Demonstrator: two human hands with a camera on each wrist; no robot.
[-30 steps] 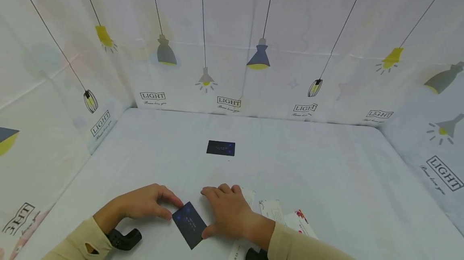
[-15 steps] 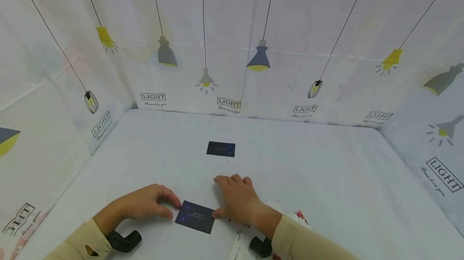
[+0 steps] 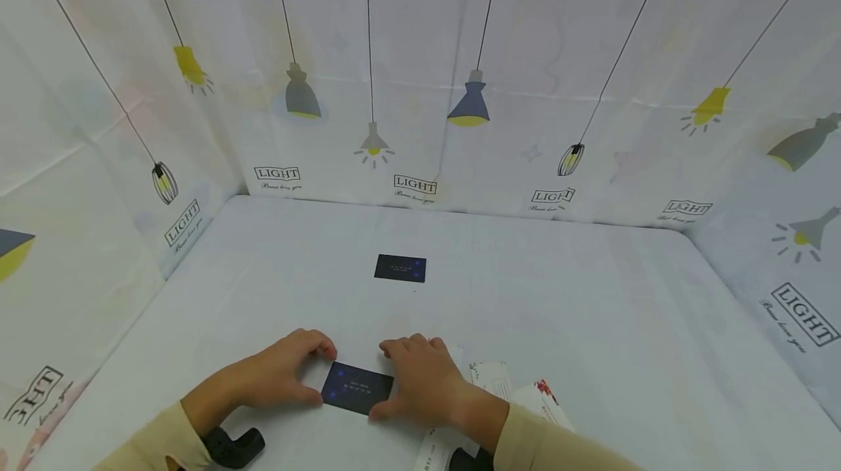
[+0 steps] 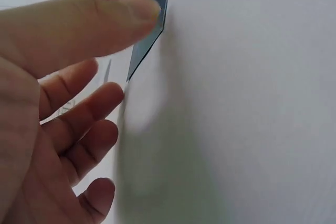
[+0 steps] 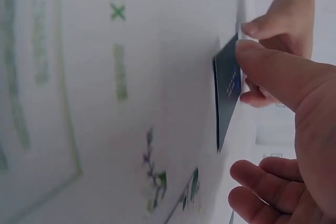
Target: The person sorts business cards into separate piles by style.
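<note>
A dark blue business card (image 3: 357, 388) lies flat on the white table between both hands. My left hand (image 3: 279, 376) is at its left end, index fingertip near the upper left corner and thumb near the lower left one; its fingers are loosely bent in the left wrist view. The right hand (image 3: 423, 387) reaches over the card's right end, thumb at the lower right corner, other fingers spread beyond the far edge. From the right wrist view, the card (image 5: 227, 93) appears edge-on under the right thumb.
A second dark card (image 3: 400, 269) lies farther back on the table (image 3: 558, 296). Several white printed cards, one floral card (image 3: 545, 404) among them, lie by and under the right forearm. A lamp-print curtain (image 3: 407, 55) surrounds the table.
The near card has turned from tilted to nearly level. My left hand has moved slightly right against its left end; the right hand shifted right, then back left.
</note>
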